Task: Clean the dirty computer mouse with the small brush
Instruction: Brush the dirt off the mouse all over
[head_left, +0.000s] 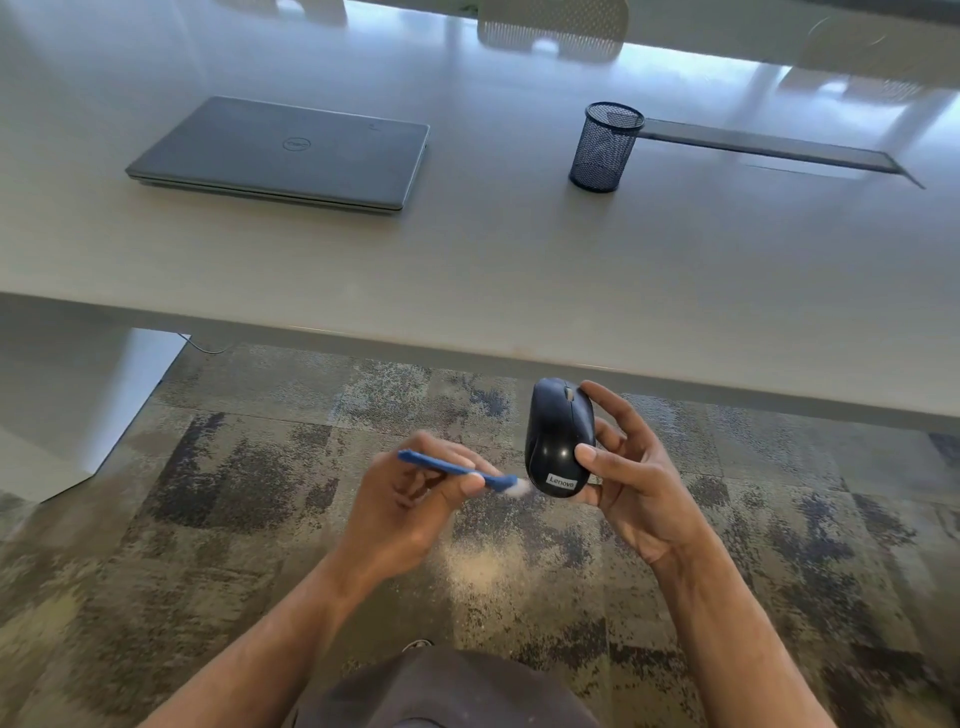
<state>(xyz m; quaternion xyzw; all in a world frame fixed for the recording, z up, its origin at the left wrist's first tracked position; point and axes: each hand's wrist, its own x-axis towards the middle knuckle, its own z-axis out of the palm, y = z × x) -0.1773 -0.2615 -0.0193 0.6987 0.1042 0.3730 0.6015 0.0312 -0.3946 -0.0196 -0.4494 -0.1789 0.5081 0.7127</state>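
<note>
Mouse (558, 439) upright in right hand (631, 483), wheel end pointing away.

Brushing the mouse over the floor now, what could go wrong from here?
The mouse is pinched in the right hand over carpet, beyond the table edge; a slip could probably drop it. The brush in the left hand likely flicks dust onto that carpet.
</note>
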